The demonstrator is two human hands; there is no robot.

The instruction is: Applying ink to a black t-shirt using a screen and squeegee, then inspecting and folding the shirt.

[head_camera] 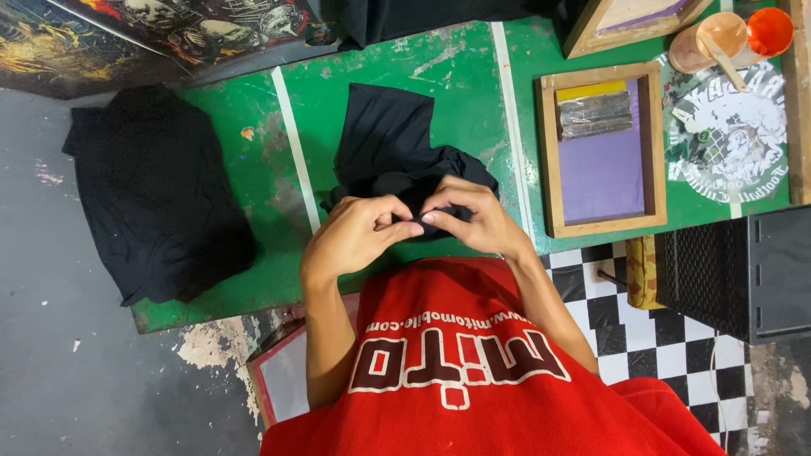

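Note:
A crumpled black garment point(390, 139) lies on the green table point(456, 76) in front of me. My left hand point(353, 235) and my right hand point(475, 218) meet at its near edge, fingertips touching, both pinching the black cloth. To the left rests a folded stack of black garments point(156, 190), hanging partly over the table's left end.
A wooden screen-printing frame point(601, 148) with a purple mesh and a squeegee lies right of the garment. Behind it stand an ink tub with a stick point(718, 38) and an orange lid point(770, 29). A black crate point(743, 270) sits at the right over checkered floor.

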